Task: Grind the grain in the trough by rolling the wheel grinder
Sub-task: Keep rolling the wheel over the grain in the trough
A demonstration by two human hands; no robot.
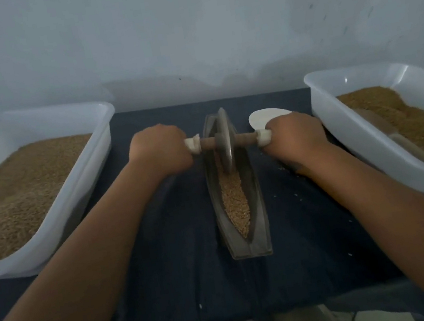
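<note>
A narrow boat-shaped metal trough (258, 208) lies lengthwise on the dark cloth in front of me, with brown grain (235, 201) along its groove. The wheel grinder (225, 141), a thin metal disc on a wooden axle, stands upright in the far half of the trough. My left hand (160, 149) is closed around the left handle, whose white wrapped end shows at my fist. My right hand (296, 137) is closed around the right handle the same way. The grain under the disc is hidden.
A white plastic tub (89, 179) full of grain sits at the left. Another white tub (346, 139) at the right holds grain and a scoop. A pale flat paddle (265, 118) lies behind my right hand. Loose grains dot the cloth (178, 235). A wall stands close behind.
</note>
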